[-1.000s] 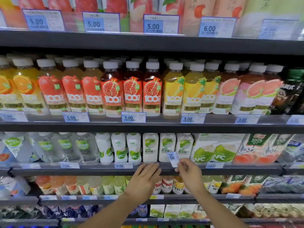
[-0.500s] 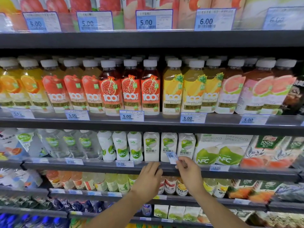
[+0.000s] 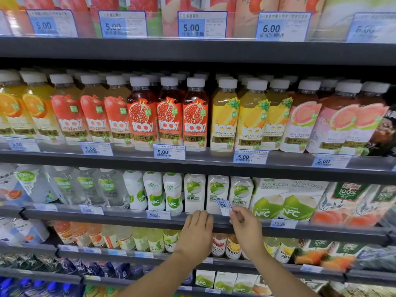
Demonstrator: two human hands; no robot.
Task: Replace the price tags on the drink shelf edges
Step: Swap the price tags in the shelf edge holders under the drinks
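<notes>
The right hand (image 3: 246,229) is a bit right of centre and below the middle of the frame. It's got a small blue-and-white price tag (image 3: 224,207) pinched between thumb and fingertips. The tag reads 6.00 and sits tilted, sticking up over the shelf edge (image 3: 120,218) in front of the white coconut drink bottles (image 3: 216,188). Honestly can't tell if its bottom end is actually in the rail or just held against it.

The left hand (image 3: 198,231) is just beside it on the left, holding nothing. Its fingers are laid out fairly straight, with the tips resting on the front of that same shelf edge. The hands are close but not touching.

On the same rail, a seated 6.00 tag (image 3: 158,215) sits left of the left hand. A 13.00 tag (image 3: 282,223) sits off to the right, under the green cartons (image 3: 285,202).

One shelf up, across the middle of the frame, there's a row of white-capped juice bottles. The pomegranate ones (image 3: 169,116) are dead centre, with a 5.00 tag (image 3: 169,152) right below them. Along the top of the frame are bigger tags, mostly 5.00, plus a 6.00 one (image 3: 282,26) in the upper right. The lower shelves at the bottom are too blurry to read.
</notes>
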